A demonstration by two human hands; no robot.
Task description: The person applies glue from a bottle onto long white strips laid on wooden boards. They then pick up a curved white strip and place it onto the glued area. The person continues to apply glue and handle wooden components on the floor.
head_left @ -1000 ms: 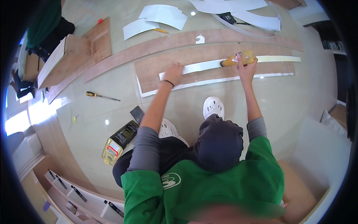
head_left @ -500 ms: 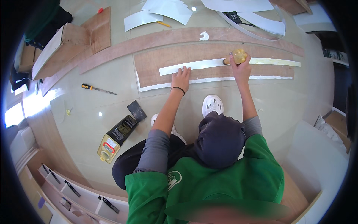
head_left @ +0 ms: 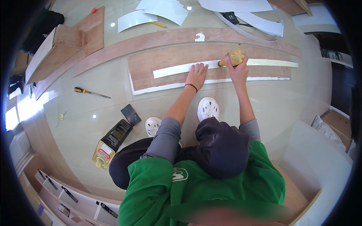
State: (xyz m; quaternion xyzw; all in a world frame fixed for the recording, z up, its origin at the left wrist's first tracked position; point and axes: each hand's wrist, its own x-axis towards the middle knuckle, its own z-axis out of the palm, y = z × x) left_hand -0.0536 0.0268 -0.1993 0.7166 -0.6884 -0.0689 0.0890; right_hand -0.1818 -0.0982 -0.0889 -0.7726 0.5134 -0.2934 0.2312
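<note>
White, slim and faintly curved, a strip [head_left: 171, 70] lies lengthwise over the plywood board [head_left: 169, 56] in front of us, its right end running out past the board's right edge. On the board's left part the strip looks plain; toward the right it bears a pale yellow sheen. We have our left hand [head_left: 196, 75] loosely spread, fingertips resting on the strip near the board's middle, clasping nothing; a black wristband [head_left: 191, 87] circles that wrist. Our right hand [head_left: 237, 71] grasps a clear plastic bottle with yellow contents [head_left: 236, 57], tilted above the board, its dark mouth down at the strip; we cannot tell whether it quite touches. A white band [head_left: 211, 83] edges the board's near side.

Just beyond the board we see a long, curved wooden piece [head_left: 158, 40] with a small white patch [head_left: 200, 37] on it. Farther past the board lie overlapping white sheets [head_left: 162, 11], a yellow pencil [head_left: 158, 25] and a black tape measure [head_left: 230, 17]. Left of the board, on the glossy floor [head_left: 86, 116], we have a slender tool with a yellow-and-black handle [head_left: 92, 93]. On our side of the board, toward its left, a dark rectangular block [head_left: 131, 115] sits against a black-and-gold can [head_left: 113, 139] tipped on its side.
</note>
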